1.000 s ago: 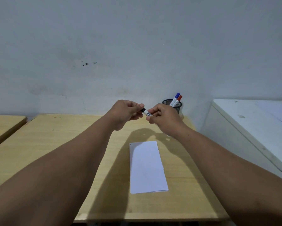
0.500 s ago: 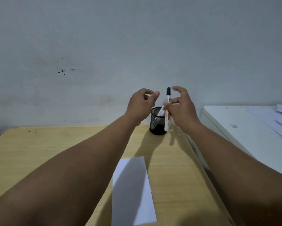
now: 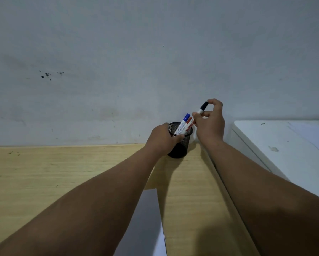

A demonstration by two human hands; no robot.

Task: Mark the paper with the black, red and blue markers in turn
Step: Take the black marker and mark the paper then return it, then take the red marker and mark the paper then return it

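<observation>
A black mesh pen cup [image 3: 182, 145] stands at the back of the wooden desk [image 3: 44, 172] by the wall. The blue marker [image 3: 182, 123] and the red marker [image 3: 189, 124] lean inside it. My left hand [image 3: 161, 138] grips the cup's rim and near side. My right hand [image 3: 209, 124] holds the black-capped marker [image 3: 202, 108] tilted just above and right of the cup, cap end up, its lower part hidden by my fingers. The white paper [image 3: 147, 224] lies on the desk between my forearms, in shadow.
A white cabinet top [image 3: 284, 150] with loose sheets adjoins the desk on the right, slightly higher than the desk. The grey wall rises directly behind the cup.
My hands separated from the black marker's cap end. The left hand dropped onto the pen cup. The right hand carried the black marker over the cup. The view shifted toward the cup.
</observation>
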